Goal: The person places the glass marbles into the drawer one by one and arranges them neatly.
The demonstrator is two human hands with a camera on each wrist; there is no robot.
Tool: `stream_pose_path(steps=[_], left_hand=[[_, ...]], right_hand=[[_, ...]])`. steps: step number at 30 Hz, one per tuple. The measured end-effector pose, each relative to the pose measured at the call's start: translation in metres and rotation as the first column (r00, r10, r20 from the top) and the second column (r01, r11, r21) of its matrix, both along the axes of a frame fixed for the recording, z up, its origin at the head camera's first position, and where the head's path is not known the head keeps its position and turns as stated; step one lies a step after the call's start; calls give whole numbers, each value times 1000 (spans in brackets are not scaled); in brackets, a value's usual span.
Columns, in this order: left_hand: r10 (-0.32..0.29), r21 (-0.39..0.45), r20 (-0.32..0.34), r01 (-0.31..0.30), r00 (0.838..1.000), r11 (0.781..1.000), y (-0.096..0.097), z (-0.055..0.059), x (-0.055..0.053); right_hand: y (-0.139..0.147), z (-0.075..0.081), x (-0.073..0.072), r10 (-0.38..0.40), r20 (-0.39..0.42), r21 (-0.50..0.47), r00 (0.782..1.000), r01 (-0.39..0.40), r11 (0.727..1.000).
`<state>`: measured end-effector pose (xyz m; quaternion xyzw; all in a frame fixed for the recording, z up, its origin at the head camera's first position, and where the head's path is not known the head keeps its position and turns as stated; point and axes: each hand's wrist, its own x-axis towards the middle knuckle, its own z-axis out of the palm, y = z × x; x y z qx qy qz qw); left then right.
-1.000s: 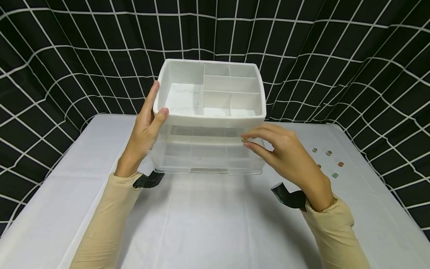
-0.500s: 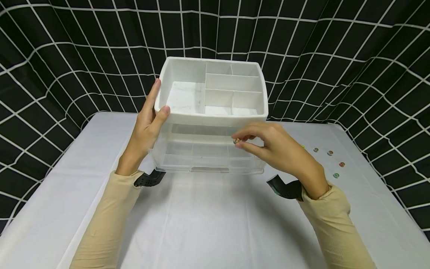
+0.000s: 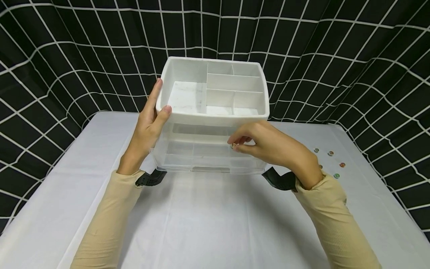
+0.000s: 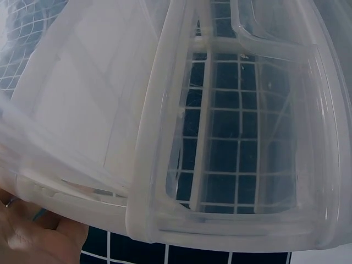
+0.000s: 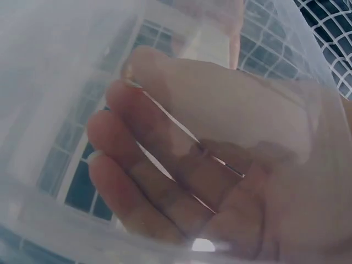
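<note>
Small bead (image 3: 233, 146) is pinched by fingers (image 3: 242, 133) of right hand (image 3: 263, 141) at clear drawer (image 3: 211, 163); left hand (image 3: 147, 125) grips white organizer (image 3: 215, 119) at left.

1. The curtain (image 3: 188, 31) is hanging behind the table (image 3: 208, 224) and the box (image 3: 218, 120).
2. The drawer (image 3: 211, 165) is projecting from the box's front.
3. The left hand (image 3: 144, 130) is gripping the box's left end.
4. The right hand (image 3: 268, 144) is pinching a piece (image 3: 233, 146) at the drawer's right half.
5. Loose pieces (image 3: 330, 153) are lying on the table, right of the box.
</note>
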<state>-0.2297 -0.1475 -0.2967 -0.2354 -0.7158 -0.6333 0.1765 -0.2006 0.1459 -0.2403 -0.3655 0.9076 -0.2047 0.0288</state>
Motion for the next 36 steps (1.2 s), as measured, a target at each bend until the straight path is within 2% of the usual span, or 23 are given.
stream_pose_path(steps=[20, 30, 36], left_hand=[[8, -18, -9, -8, 1000, 1000, 1, -2, -2], [4, 7, -11, -4, 1000, 1000, 0, -2, -2], [5, 0, -9, -5, 1000, 1000, -2, -3, -3]], right_hand=[[-6, -1, -6, -19, 71, 24, 997, 17, 1000], [-3, -1, -5, -17, 44, 0, 999, 17, 1000], [4, -1, 0, -21, -42, -68, 999, 18, 998]])
